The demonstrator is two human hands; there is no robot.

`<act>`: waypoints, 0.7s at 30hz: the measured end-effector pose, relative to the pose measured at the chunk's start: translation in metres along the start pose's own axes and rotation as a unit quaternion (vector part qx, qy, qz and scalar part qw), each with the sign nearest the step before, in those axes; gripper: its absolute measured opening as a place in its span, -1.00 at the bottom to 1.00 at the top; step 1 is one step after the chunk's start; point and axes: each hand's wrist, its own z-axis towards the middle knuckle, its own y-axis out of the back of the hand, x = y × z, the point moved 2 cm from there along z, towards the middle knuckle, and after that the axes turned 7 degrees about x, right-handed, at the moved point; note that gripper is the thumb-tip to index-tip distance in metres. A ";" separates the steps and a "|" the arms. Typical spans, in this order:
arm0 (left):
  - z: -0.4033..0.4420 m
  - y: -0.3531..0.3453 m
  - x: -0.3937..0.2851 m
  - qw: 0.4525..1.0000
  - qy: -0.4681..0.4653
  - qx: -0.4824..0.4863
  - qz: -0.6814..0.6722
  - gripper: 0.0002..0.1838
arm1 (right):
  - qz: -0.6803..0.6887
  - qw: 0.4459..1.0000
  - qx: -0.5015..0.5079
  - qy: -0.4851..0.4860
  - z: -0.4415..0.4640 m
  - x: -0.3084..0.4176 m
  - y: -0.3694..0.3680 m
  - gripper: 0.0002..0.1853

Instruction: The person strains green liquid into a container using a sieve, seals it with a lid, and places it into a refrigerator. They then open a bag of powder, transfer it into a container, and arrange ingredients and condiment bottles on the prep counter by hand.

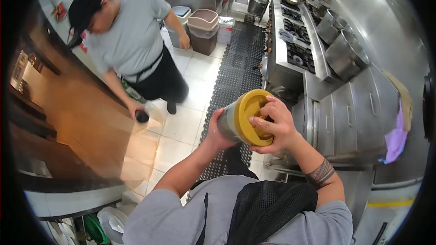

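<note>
A clear, greyish container (228,122) with a mustard-yellow lid (247,113) is tilted in front of my chest. My left hand (219,130) is wrapped round its side. With fingers bent into the lid's recessed top, my right hand (276,124) grips the lid, its thumb along the lower rim. The lid sits on the container. What is inside cannot be made out.
A co-worker (131,31) in a grey shirt and black apron stands ahead to the left, a dark-ended object (142,116) in one hand. Gas burners (297,54) and large pots (347,56) line the right. A black rubber mat (236,59) covers the floor ahead, beside bins (203,29).
</note>
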 end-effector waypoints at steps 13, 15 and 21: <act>0.245 -0.057 -0.160 0.883 -0.186 -0.034 0.429 -0.30 | 0.077 0.995 -0.059 0.038 0.121 -0.296 0.035 -0.19; 0.285 -0.057 -0.188 0.977 -0.179 0.043 0.106 -0.26 | 0.103 0.992 -0.075 0.015 0.132 -0.348 0.028 -0.15; 0.394 -0.005 -0.295 0.986 -0.124 0.112 0.009 -0.19 | 0.292 0.951 0.013 -0.097 0.157 -0.497 -0.013 -0.08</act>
